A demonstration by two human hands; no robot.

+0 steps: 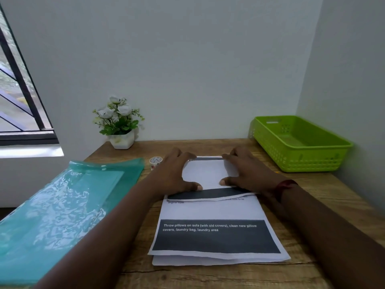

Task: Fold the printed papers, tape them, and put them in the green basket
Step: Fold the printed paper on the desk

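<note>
Two forearms seen, L & R, both bare to frame edge. L hand [175, 174] and R hand [248, 174] were bare; thumbnails were cut short. R wrist carried a dark red band [285, 185], thin, cord-like; material and no. of strands could not be determined.

basket [300, 157] right of papers [210, 213], folder [62, 207] left, plant [119, 124] behind
</note>
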